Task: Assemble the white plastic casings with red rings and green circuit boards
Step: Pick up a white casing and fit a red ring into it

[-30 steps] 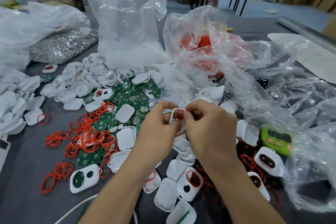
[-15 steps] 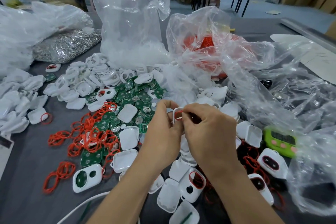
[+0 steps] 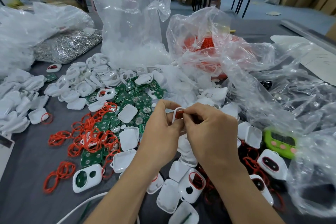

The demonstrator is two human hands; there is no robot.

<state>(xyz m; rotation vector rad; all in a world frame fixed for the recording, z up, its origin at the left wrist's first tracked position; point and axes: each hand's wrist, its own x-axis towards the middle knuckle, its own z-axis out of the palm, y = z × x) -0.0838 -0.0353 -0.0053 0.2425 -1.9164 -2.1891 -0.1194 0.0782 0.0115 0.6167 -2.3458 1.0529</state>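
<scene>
Both hands held one white casing [image 3: 175, 113] at centre frame. The left hand [image 3: 161, 129] gripped its left edge with curled fingers and thumb. The right hand [image 3: 209, 133] pinched a red ring [image 3: 180, 115] against its upper right edge.

Only the top rim of the white casing and a short arc of the red ring showed. The remainder was hidden behind both hands, so the seating of the ring could not be determined. The right hand's own knuckles concealed its fingertips.

Both hands presented their backs to the camera, knuckles raised. The forearms entered from the bottom edge and converged.

Loose rings [image 3: 87, 133] lay left of centre on the grey table [image 3: 27, 169], overlapping green circuit boards [image 3: 138, 96] that spread up to centre frame. A fitted casing [image 3: 192, 185] with a red rim round its larger opening lay between the forearms at lower centre.

A green timer [image 3: 281, 142] at right was blurred and partly behind clear film. A clear bag [image 3: 209, 45] above centre right held red contents, indistinct through its folds.
</scene>
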